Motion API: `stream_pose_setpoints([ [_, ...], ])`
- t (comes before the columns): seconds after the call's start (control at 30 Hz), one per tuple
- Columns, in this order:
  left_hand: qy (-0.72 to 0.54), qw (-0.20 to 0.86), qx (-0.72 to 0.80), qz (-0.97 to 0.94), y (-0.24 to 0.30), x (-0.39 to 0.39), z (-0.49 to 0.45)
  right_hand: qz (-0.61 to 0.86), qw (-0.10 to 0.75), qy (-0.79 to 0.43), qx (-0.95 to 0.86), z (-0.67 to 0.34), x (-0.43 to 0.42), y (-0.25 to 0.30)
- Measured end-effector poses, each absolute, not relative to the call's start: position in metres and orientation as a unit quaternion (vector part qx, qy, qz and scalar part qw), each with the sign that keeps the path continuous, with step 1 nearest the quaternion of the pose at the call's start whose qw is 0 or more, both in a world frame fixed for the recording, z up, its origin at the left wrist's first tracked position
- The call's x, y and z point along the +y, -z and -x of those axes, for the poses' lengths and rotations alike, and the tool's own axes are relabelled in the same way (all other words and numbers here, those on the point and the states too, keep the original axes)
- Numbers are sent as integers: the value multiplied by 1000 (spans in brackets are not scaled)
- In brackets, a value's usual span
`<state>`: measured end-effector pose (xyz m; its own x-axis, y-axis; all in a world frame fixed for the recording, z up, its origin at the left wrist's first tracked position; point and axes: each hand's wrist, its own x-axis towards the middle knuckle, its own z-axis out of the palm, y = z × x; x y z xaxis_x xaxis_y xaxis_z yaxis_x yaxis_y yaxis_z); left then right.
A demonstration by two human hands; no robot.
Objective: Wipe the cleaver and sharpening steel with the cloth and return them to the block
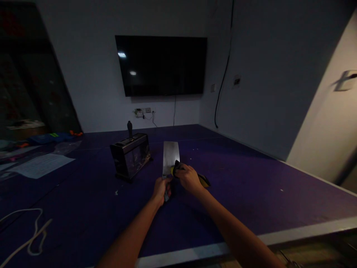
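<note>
My left hand (161,189) is closed round the handle of a cleaver (170,156), whose broad steel blade points away from me over the purple table (251,186). My right hand (189,178) is closed on a dark cloth or sponge with a yellow part (203,180) and presses it against the lower right of the blade. Both forearms reach in from the near edge.
A dark knife block (131,155) with one handle sticking up stands just left of the blade. Papers (41,165) and small coloured items lie at the far left. A white cord (30,234) lies at the near left. A dark TV (163,65) hangs on the wall.
</note>
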<state>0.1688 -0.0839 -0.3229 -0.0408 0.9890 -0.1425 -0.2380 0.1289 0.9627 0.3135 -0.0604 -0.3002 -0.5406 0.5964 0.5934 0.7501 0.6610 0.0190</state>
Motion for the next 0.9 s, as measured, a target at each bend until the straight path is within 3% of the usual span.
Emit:
stream_pose_setpoints([
  [0.67,-379,559,489,-552,327,-101,-180,521,477,195,-681,-372,-33,296],
  [0.9,-366,556,495,-559,330,-100,-181,542,493,203,-650,-384,-31,294],
])
